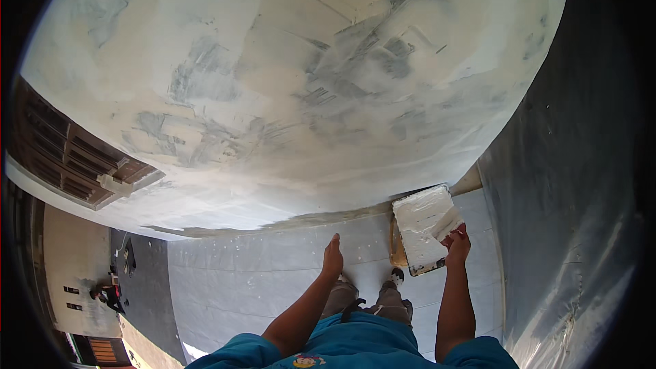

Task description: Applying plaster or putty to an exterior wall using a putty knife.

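A pale, patchy wall [294,96] with grey smears fills the space in front of me. My left hand [333,258] is held out short of the wall's base, seen edge-on with the fingers stretched and nothing in it. To the right is a dark-rimmed tray [412,273] spread with thick white filler [420,222]. Closed fingers of my right hand [458,240] reach over the tray's right side, gripping what looks like a wide putty knife [447,223]. Its blade lies in the filler, coated white; the handle is mostly hidden by the hand.
Grey sheeting [253,270] covers the floor, speckled white along the wall. Plastic sheeting [567,184] hangs at the right. A brown slatted window [68,154] is set into the wall at left. Far lower left, a person [107,294] is by another wall. My feet are beside the tray.
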